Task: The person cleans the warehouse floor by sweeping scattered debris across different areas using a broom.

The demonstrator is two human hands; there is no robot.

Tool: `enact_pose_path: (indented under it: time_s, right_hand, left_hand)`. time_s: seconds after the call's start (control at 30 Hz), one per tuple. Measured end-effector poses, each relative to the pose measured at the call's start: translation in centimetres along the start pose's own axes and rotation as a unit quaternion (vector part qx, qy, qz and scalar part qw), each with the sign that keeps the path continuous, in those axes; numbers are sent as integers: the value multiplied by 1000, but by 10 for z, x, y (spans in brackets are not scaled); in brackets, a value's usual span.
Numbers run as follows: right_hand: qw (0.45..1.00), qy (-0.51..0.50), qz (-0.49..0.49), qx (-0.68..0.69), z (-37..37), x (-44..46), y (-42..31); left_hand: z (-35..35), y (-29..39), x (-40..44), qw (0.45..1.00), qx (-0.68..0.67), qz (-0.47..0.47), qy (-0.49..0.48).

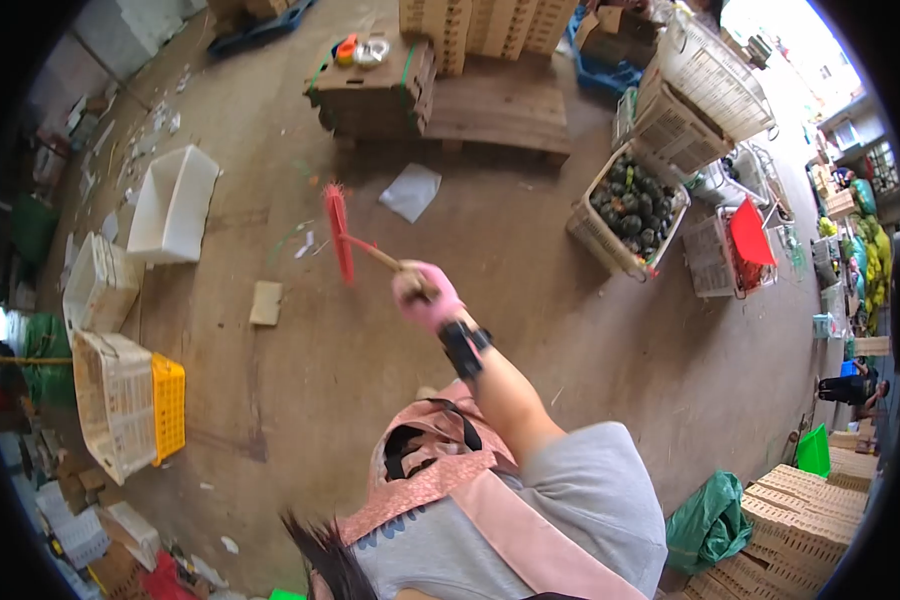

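My right hand (pixel 426 295), in a pink glove, is closed around the wooden-looking handle of a red broom (pixel 337 232). The broom's long, narrow head is held out ahead of me, over the concrete floor; I cannot tell whether it touches the floor. A white sheet (pixel 411 191) lies just beyond the hand, to the right of the broom head. Small paper scraps (pixel 308 243) are scattered beside the head. A black band (pixel 464 347) is on my right wrist. My left hand is out of the picture.
White tubs (pixel 174 205) and crates, one yellow (pixel 169 408), line the left. A wooden pallet (pixel 500 112) bears cartons ahead. On the right stand a crate of dark green round produce (pixel 631 207) and stacked baskets. A beige slab (pixel 266 303) lies on the floor. A person (pixel 850 390) is far right.
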State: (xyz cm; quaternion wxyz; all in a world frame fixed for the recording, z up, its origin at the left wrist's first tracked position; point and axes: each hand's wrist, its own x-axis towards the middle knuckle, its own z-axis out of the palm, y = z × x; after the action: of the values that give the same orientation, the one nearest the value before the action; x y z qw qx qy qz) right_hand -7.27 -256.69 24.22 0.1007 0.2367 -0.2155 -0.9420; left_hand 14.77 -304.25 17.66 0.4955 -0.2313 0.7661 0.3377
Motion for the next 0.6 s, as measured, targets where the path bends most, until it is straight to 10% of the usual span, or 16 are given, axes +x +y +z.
enact_pose_path:
  time_s: [0.17, 0.27, 0.33, 0.4, 0.6]
  right_hand:
    - [991, 34, 8, -129, 37, -82, -17]
    - [981, 111, -33, -155, 35, -96, -54]
    - [952, 192, -97, -218, 39, -89, -80]
    - [925, 245, -139, -256, 39, -73, -119]
    - [856, 352, -172, -338, 21, -1, -270]
  left_hand:
    - [-43, 5, 96, 975, 178, 132, 4]
    - [-78, 44, 171, 824, 398, 388, 109]
    - [-76, 123, 178, 898, 202, 371, 120]
    - [-42, 265, 84, 984, -116, 121, 64]
    - [-7, 367, 47, 953, 107, 279, 44]
